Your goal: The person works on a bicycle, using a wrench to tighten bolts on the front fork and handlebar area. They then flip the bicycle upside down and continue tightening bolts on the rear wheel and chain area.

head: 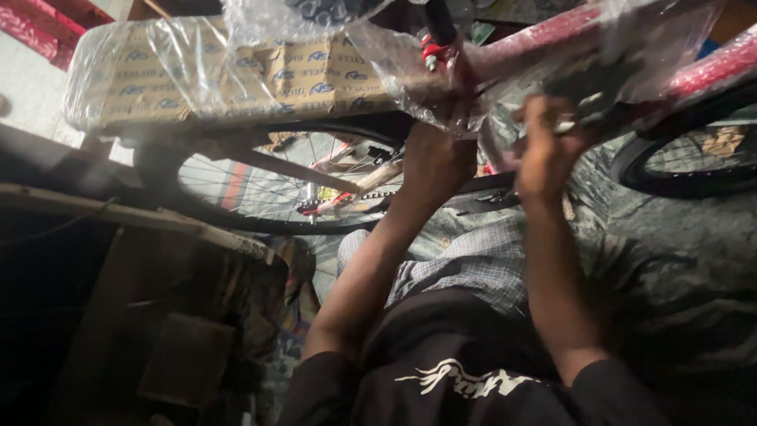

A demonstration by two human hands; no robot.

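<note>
Plastic wrap (371,55) hangs loose over the red bicycle frame (544,35) above me, and both my hands are up in it. My left hand (436,162) is curled shut around the frame where the clear sheet bunches, just below the small red fitting (432,54) on the dark post. My right hand (546,150) is closed too, fingers folded over a dark part under the red tube; it is blurred, so I cannot tell exactly what sits inside the grip.

To do this well, I judge that the left hand should stay as the anchor and keep the frame from swinging while the right hand does the fine work. The wrap is slippery and hides what lies beneath, so I should feel for the hard edge through it rather than pull on the sheet alone. A tug on loose plastic could tear it or shift the frame.

Below my forearms lies the rear wheel (292,181), its spokes and chain showing, and a second tyre (686,162) sits at the far right. A wrapped cardboard box (213,71) rests at the far left. Light is poor, so I should go slowly and keep my fingers clear of the chain.
</note>
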